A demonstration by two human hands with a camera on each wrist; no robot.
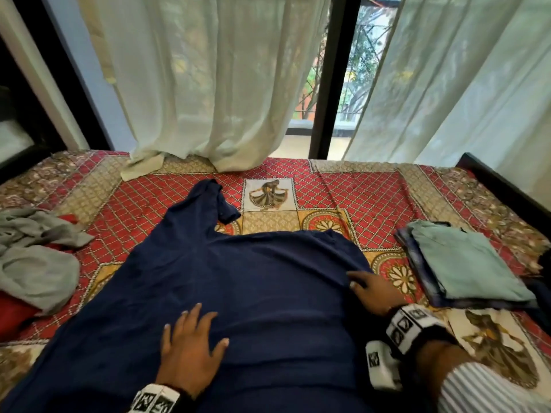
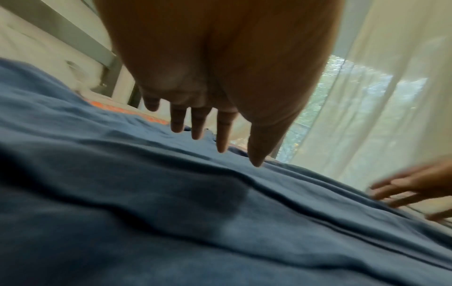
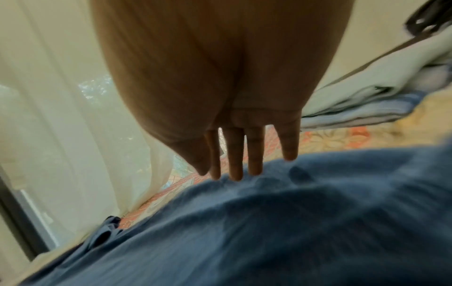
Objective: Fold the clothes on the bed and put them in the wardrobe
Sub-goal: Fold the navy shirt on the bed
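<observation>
Smoothing navy garment [image 1: 238, 278] under both palms: left hand [image 1: 190, 344] splayed flat, right hand [image 1: 372, 289] flat at its edge, holding nothing. I'd sweep outward before folding.

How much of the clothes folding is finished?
Some is done: a folded stack, green garment on top, sits at the bed's right side. In hand: the navy garment lies spread out, with the left hand flat on it and the right hand at its right edge. Left: the grey and red clothes heaped on the left, plus the wardrobe trip.
</observation>
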